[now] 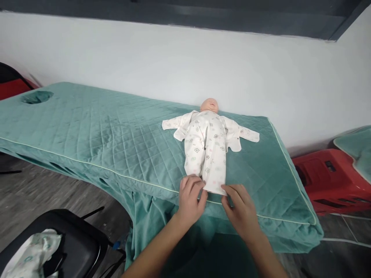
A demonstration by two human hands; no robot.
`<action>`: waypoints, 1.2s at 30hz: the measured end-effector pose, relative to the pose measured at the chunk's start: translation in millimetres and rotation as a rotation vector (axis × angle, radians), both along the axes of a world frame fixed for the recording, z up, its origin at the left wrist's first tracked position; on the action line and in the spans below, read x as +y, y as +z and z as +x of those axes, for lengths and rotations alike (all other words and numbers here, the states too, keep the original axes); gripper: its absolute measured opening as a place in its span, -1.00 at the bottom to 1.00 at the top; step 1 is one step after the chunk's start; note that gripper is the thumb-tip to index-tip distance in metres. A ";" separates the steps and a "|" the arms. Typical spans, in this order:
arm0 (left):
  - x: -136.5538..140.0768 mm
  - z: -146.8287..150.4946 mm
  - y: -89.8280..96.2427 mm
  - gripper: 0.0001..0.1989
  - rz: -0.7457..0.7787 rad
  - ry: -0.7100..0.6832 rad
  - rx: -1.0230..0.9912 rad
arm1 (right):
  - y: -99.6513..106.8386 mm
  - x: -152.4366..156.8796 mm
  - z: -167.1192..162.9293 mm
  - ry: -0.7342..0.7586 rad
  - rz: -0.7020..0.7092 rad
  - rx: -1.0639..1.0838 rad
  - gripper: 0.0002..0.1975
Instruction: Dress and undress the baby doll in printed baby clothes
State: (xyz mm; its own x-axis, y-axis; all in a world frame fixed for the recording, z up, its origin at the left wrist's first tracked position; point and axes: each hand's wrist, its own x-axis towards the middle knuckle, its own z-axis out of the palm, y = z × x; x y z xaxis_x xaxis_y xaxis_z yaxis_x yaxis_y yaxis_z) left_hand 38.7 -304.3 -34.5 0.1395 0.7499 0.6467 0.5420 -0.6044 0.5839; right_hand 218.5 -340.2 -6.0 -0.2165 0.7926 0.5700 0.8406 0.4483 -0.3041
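A baby doll (209,105) lies on its back on the green quilted bed cover, its head toward the wall. White printed baby pants (215,154) cover its front from the neck down, with both legs pointing at me. A white baby jacket (234,133) is spread out at its sides, sleeves stretched left and right. With thumb and fingers, my left hand (191,200) pinches the inner corner of the right-hand pant leg's hem. My right hand (239,206) pinches the outer corner of that same hem. The doll's limbs are hidden.
The massage bed (121,135) runs along a white wall, with a face hole (37,97) at its far left. A black chair (81,243) holding printed cloth (39,251) stands at lower left. Red plastic furniture (333,177) stands off the bed's right end.
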 end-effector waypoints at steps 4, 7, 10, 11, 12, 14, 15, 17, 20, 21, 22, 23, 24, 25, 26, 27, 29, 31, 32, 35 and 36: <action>-4.5 -7.2 -2.2 -0.81 -0.002 0.036 0.008 | -0.4 -1.5 1.8 -0.011 -0.079 -0.090 -0.72; -7.5 -16.3 -7.1 -0.70 -0.037 0.048 -0.016 | 2.2 -0.5 -1.2 0.000 -0.103 -0.102 -0.68; -6.3 -23.4 -14.2 -0.61 -0.124 0.083 -0.012 | 9.0 3.9 -12.4 0.107 -0.149 -0.108 -0.61; -4.2 -24.8 -16.0 -0.61 -0.148 0.092 -0.010 | 11.5 6.7 -17.4 0.151 -0.173 -0.116 -0.57; -1.2 -25.6 -17.1 -0.62 -0.160 0.101 -0.009 | 13.8 10.2 -22.4 0.187 -0.199 -0.128 -0.54; 6.8 -26.7 -17.5 -0.69 -0.161 0.118 -0.007 | 16.9 18.6 -31.9 0.213 -0.239 -0.155 -0.48; 11.4 -27.1 -17.1 -0.73 -0.164 0.121 -0.005 | 17.6 23.3 -35.9 0.200 -0.251 -0.170 -0.47; 19.9 -28.3 -15.7 -0.80 -0.179 0.113 -0.011 | 17.5 32.9 -42.6 0.137 -0.252 -0.205 -0.52; 28.1 -30.8 -15.7 -0.81 -0.205 0.075 -0.014 | 15.0 46.0 -49.9 0.022 -0.207 -0.280 -0.65; 29.5 -31.6 -16.6 -0.80 -0.204 0.067 -0.009 | 13.9 49.8 -51.7 -0.006 -0.190 -0.300 -0.69; 30.4 -32.2 -17.7 -0.79 -0.199 0.057 -0.002 | 12.8 53.1 -53.3 -0.026 -0.175 -0.316 -0.73; 31.1 -32.8 -18.8 -0.78 -0.193 0.051 0.002 | 11.8 55.9 -54.6 -0.040 -0.165 -0.325 -0.76; 31.7 -33.2 -19.7 -0.78 -0.187 0.048 0.000 | 10.9 58.2 -55.6 -0.050 -0.159 -0.328 -0.79; 32.4 -33.6 -20.1 -0.78 -0.181 0.048 -0.011 | 10.2 59.9 -56.4 -0.055 -0.158 -0.327 -0.82; 33.1 -34.0 -19.9 -0.80 -0.180 0.051 -0.031 | 9.8 61.0 -56.9 -0.056 -0.160 -0.323 -0.84; 33.7 -34.3 -19.0 -0.81 -0.185 0.057 -0.057 | 9.8 61.6 -57.3 -0.052 -0.165 -0.315 -0.87; 34.2 -34.9 -14.8 -0.85 -0.212 0.078 -0.107 | 10.6 61.6 -57.9 -0.037 -0.186 -0.290 -0.90; 32.9 -35.2 -8.6 -0.88 -0.245 0.088 -0.133 | 11.6 60.6 -58.5 -0.025 -0.204 -0.268 -0.91; 31.6 -35.1 -5.1 -0.90 -0.254 0.085 -0.137 | 12.0 60.2 -58.9 -0.021 -0.209 -0.263 -0.91; 25.8 -34.1 4.8 -0.91 -0.253 0.065 -0.142 | 11.9 60.0 -60.7 -0.019 -0.197 -0.253 -0.89; 23.9 -34.0 7.8 -0.91 -0.244 0.059 -0.148 | 11.8 60.2 -61.2 -0.025 -0.187 -0.240 -0.88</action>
